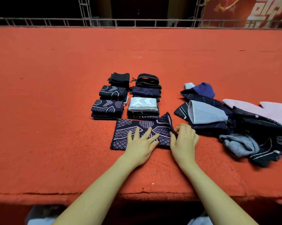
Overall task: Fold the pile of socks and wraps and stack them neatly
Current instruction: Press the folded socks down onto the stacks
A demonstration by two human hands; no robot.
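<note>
A dark navy wrap with a pale line pattern (129,129) lies flat on the red surface (55,111) in front of me. My left hand (141,143) presses on its middle with straight, spread fingers. My right hand (184,142) pinches the wrap's right edge, and the right corner stands lifted. Behind the wrap, folded pieces stand in two rows of small stacks (127,96), one topped by a white piece (143,103). To the right lies a loose pile of unfolded socks and wraps (234,120) in navy, grey, blue and pink.
The red surface's front edge (137,194) runs just below my forearms. A metal railing (137,22) borders the far side, with a red banner (244,12) at the back right.
</note>
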